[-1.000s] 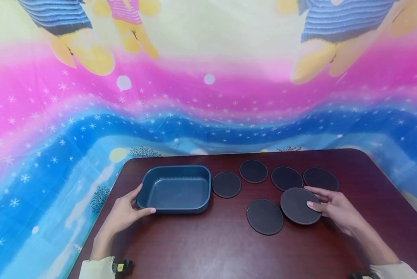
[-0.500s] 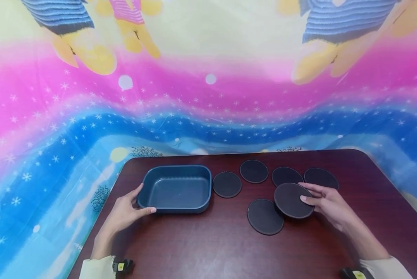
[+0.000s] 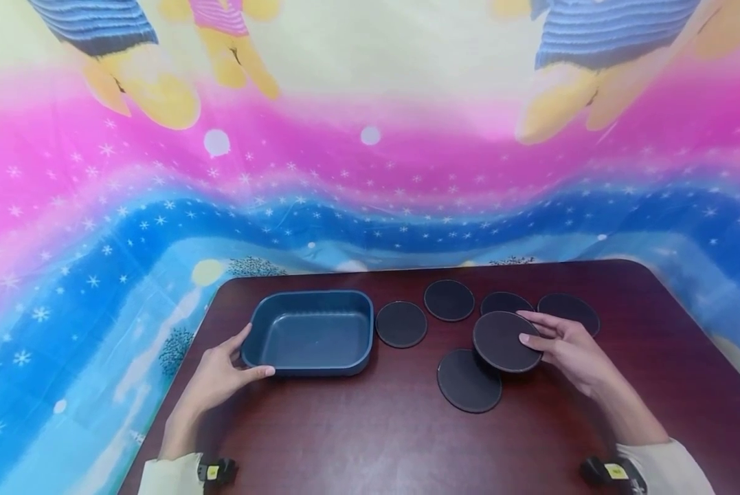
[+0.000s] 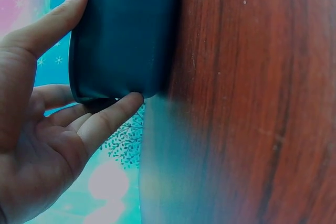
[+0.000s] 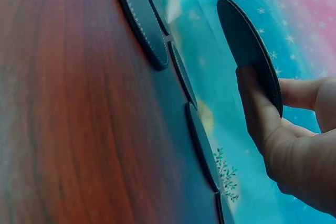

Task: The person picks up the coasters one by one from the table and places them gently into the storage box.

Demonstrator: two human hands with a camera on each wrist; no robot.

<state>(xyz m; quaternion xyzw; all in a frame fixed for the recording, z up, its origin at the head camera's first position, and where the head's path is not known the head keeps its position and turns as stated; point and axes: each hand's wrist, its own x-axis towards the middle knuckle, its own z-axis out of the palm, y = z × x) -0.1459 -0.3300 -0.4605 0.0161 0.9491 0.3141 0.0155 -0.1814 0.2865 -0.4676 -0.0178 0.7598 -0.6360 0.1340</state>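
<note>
My right hand (image 3: 570, 352) pinches a round black coaster (image 3: 504, 342) by its right edge, thumb on top. In the right wrist view this coaster (image 5: 247, 45) is tilted and lifted off the table. From the head it overlaps a coaster (image 3: 465, 388) lying at the front and part of one (image 3: 507, 300) behind. My left hand (image 3: 215, 377) holds the left end of a dark blue-green rectangular tub (image 3: 310, 372), thumb at its front rim. In the left wrist view, fingers (image 4: 107, 124) lie against the tub's end wall (image 4: 123, 40).
More black coasters lie flat along the back of the dark red-brown table (image 3: 345, 440): one close to the tub (image 3: 401, 324), one farther back (image 3: 449, 300) and one at the right (image 3: 570, 313). A printed cloth (image 3: 370, 179) hangs behind the table.
My right hand has carried its coaster leftward and up in the head view, so it now overlaps the front coaster. The left hand and tub have stayed in place.
</note>
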